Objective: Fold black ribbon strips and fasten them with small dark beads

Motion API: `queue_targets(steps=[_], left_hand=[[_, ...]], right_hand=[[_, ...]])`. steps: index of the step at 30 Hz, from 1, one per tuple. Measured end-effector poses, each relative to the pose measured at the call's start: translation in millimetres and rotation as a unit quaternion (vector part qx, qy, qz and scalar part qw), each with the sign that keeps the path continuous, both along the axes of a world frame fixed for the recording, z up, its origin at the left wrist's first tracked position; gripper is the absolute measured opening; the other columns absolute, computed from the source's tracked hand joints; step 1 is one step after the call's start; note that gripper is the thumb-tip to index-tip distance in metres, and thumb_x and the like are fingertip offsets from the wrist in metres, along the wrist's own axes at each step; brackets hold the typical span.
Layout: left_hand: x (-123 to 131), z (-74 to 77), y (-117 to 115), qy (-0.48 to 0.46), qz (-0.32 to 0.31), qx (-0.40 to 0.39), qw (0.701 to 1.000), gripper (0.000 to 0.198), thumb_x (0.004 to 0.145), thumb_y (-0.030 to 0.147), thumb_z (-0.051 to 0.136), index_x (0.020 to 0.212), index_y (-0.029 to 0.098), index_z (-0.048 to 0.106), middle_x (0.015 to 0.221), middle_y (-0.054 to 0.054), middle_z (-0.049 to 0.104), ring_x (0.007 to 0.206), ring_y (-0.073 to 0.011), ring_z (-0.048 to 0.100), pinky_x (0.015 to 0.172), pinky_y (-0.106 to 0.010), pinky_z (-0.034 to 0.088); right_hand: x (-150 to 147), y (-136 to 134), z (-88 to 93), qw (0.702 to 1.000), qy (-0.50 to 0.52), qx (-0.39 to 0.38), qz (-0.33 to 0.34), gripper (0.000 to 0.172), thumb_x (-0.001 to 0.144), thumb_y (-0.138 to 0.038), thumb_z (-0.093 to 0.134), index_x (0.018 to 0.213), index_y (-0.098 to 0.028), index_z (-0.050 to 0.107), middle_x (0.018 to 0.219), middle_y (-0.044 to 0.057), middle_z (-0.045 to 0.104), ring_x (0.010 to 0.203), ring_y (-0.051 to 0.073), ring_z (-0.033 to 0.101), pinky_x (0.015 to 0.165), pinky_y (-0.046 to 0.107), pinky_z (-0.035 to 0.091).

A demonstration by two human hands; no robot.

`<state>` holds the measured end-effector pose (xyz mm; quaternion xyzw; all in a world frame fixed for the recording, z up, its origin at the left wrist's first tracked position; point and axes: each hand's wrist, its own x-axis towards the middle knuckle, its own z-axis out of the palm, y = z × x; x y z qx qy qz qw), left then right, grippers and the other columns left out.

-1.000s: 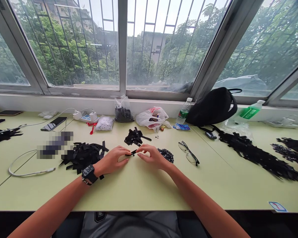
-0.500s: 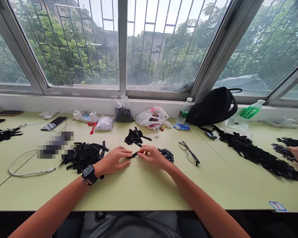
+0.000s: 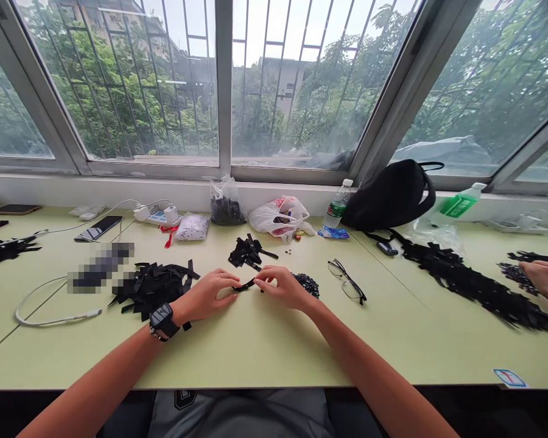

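Observation:
A short black strip point(image 3: 245, 285) lies between my two hands on the pale green table point(image 3: 256, 359). My left hand point(image 3: 209, 294), with a watch on its wrist, pinches the strip's left end. At its right end, my right hand point(image 3: 278, 287) has thumb and fingers bent together on the strip; a small dark bit shows under the fingertips. A big pile of black strips point(image 3: 153, 289) is beside my left wrist. Beyond my hands lies a smaller pile of strips point(image 3: 249, 250). Small dark round parts point(image 3: 307, 284) are heaped behind my right hand.
Glasses point(image 3: 347, 281) lie right of the round parts. Along the window stand plastic bags point(image 3: 228, 204), a bottle point(image 3: 338, 207) and a black backpack point(image 3: 390, 198). A phone point(image 3: 99, 228) and white cable point(image 3: 50, 322) are left. Another person's hand point(image 3: 545, 280) is at far right, near black strips.
My right fingers have shifted slightly on the strip, and a small dark bit now shows beneath them. The other person's hand has moved a little to the left.

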<state>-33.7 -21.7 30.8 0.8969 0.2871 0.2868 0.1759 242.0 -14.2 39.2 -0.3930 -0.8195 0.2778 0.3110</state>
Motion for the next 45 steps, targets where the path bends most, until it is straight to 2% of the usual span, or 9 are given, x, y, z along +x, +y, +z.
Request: queue_targets(steps=[17, 26, 33, 45], left_hand=[[1.2, 0.6, -0.6, -0.002, 0.002, -0.01, 1.0, 0.024, 0.097, 0.022, 0.069, 0.118, 0.028, 0.077, 0.121, -0.006, 0.075, 0.114, -0.0246, 0.064, 0.101, -0.041, 0.055], [3.0, 2.0, -1.3, -0.009, 0.0, 0.016, 1.0, 0.021, 0.096, 0.021, 0.069, 0.114, 0.028, 0.078, 0.12, -0.006, 0.077, 0.111, -0.0252, 0.065, 0.099, -0.042, 0.057], [6.4, 2.1, -5.2, 0.009, -0.018, 0.027, 0.999, 0.03, 0.099, 0.021, 0.067, 0.126, 0.031, 0.076, 0.127, -0.004, 0.076, 0.11, -0.0251, 0.066, 0.102, -0.045, 0.056], [8.7, 5.7, -9.4, 0.011, -0.019, 0.025, 0.999, 0.022, 0.1, 0.022, 0.066, 0.114, 0.03, 0.08, 0.124, -0.003, 0.078, 0.113, -0.026, 0.064, 0.1, -0.045, 0.057]], right_hand=[[-0.1, 0.3, -2.0, 1.0, 0.02, -0.009, 0.018, 0.024, 0.097, -0.033, 0.063, 0.088, -0.019, 0.08, 0.082, 0.005, 0.072, 0.072, 0.016, 0.061, 0.064, 0.026, 0.048], [0.6, -0.4, -2.5, 1.0, 0.013, -0.006, 0.028, 0.025, 0.098, -0.035, 0.062, 0.09, -0.019, 0.08, 0.078, 0.004, 0.071, 0.07, 0.016, 0.059, 0.063, 0.027, 0.047], [-0.1, -0.6, -2.0, 1.0, -0.004, 0.009, 0.028, 0.023, 0.096, -0.03, 0.061, 0.085, -0.019, 0.077, 0.074, 0.003, 0.069, 0.069, 0.016, 0.058, 0.062, 0.026, 0.044], [0.5, -1.9, -2.9, 0.998, -0.044, 0.042, 0.011, 0.021, 0.095, -0.023, 0.062, 0.082, -0.019, 0.077, 0.079, 0.005, 0.072, 0.07, 0.017, 0.062, 0.064, 0.028, 0.046]])
